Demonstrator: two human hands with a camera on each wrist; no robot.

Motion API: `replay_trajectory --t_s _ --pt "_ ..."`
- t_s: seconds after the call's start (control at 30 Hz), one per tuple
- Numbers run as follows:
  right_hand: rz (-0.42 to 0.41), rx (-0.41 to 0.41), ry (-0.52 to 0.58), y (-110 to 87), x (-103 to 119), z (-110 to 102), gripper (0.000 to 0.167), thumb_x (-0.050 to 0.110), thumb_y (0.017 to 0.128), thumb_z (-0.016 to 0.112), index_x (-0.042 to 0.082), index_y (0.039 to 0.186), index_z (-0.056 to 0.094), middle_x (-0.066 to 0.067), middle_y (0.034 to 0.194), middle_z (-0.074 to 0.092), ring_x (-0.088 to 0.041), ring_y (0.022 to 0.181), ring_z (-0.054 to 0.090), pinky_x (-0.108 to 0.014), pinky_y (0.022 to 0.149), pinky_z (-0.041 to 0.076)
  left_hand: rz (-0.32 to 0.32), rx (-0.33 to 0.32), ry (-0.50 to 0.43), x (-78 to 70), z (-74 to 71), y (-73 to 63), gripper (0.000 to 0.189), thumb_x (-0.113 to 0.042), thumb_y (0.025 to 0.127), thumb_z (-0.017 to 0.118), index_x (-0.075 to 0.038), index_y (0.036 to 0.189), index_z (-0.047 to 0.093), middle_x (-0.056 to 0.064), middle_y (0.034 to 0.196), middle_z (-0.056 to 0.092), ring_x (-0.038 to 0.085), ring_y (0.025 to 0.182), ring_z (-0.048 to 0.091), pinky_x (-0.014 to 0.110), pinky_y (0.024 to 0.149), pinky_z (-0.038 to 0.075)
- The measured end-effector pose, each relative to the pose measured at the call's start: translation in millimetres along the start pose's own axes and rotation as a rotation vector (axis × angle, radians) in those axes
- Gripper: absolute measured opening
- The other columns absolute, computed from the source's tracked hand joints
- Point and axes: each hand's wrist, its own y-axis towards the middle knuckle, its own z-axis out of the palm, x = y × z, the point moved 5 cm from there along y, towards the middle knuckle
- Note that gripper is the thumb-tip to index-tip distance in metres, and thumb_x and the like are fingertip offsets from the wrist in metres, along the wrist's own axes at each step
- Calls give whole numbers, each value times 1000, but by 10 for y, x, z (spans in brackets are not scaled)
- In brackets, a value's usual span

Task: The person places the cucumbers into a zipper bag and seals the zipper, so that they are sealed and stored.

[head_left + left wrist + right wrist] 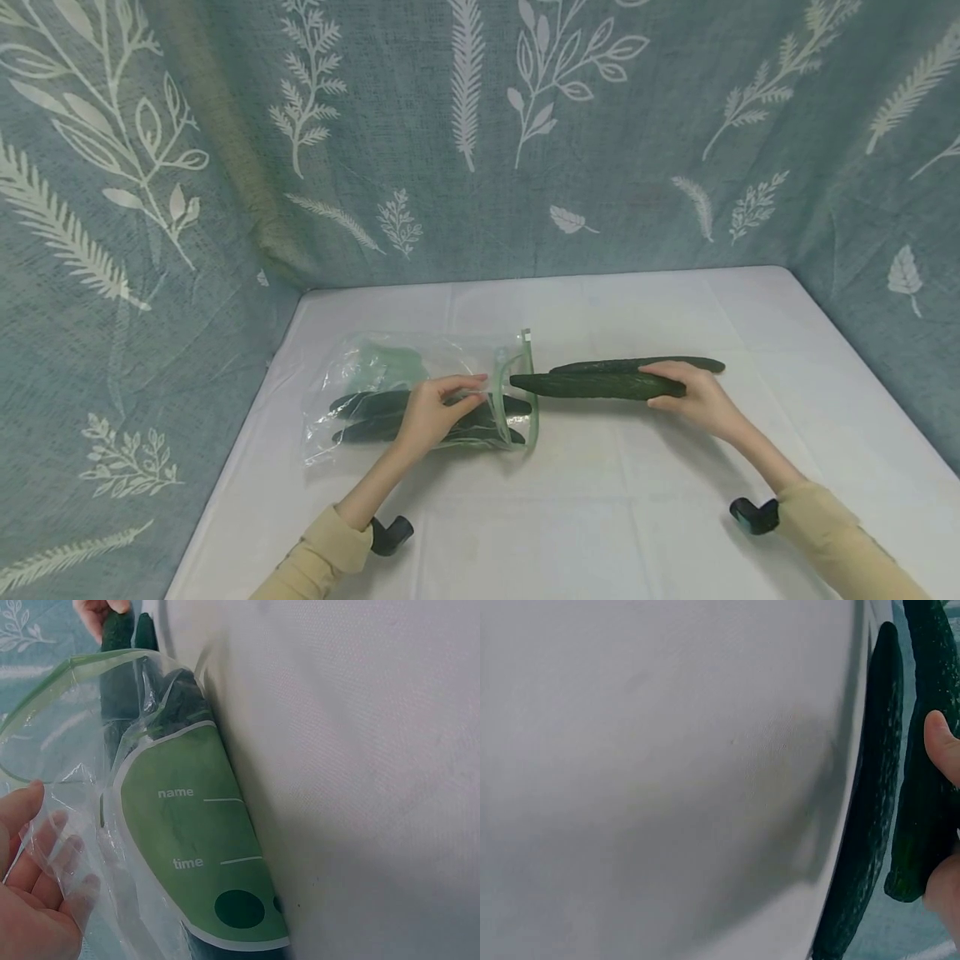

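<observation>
My left hand point(438, 407) pinches the film of a clear zip bag point(450, 346) near its mouth, thumb by the green-edged rim and fingers seen through plastic in the left wrist view. The mouth gapes to the right. Two dark green cucumbers point(375, 405) lie side by side inside the bag. With thumb and fingers my right hand point(697, 400) grips another cucumber point(592, 384) near its right end. Its far tip overlaps the bag's mouth in the head view. Just behind it a further cucumber point(708, 364) lies on the table, partly hidden by the held one.
A white cloth point(555, 517) covers the table. Blue-green leaf-patterned curtains point(480, 208) hang along its back and sides. A green label point(195, 825) with "name" and "time" is printed on the bag. Small black devices point(392, 536) are worn on both wrists.
</observation>
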Motion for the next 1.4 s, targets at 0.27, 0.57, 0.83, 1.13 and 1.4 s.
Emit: replay_trajectory --t_s 0.27,0.57,0.83,1.13,1.4 --pt "-15 -13 9 78 90 58 50 4 75 77 0 123 61 -22 122 62 -42 115 55 -55 95 46 36 3 -4 76 -7 19 20 -16 83 72 -8 102 73 6 114 70 25 107 66 43 93 53" --pt "-15 -13 14 137 150 150 50 5 75 77 1 122 61 -22 121 63 -41 115 55 -55 95 46 30 8 -27 44 -2 -1 22 -14 83 72 -5 104 72 9 116 69 27 108 65 46 93 52" --pt "-28 0 38 198 229 221 50 5 75 77 1 123 61 -21 123 62 -40 116 55 -54 96 47 33 21 -10 58 -5 -2 20 -15 84 71 -10 103 73 5 115 70 24 109 65 42 93 53" --pt "-42 -1 66 282 298 316 51 5 75 77 2 123 61 -20 123 63 -40 117 55 -54 96 47 7 11 9 59 -3 -6 20 -16 83 72 -10 102 74 3 115 70 23 110 64 43 93 53" --pt "-46 -10 94 369 362 466 50 7 75 77 2 123 62 -18 122 64 -38 116 57 -52 96 47 18 7 16 66 3 -12 18 -15 83 73 -10 100 74 5 115 70 25 111 64 44 94 52"
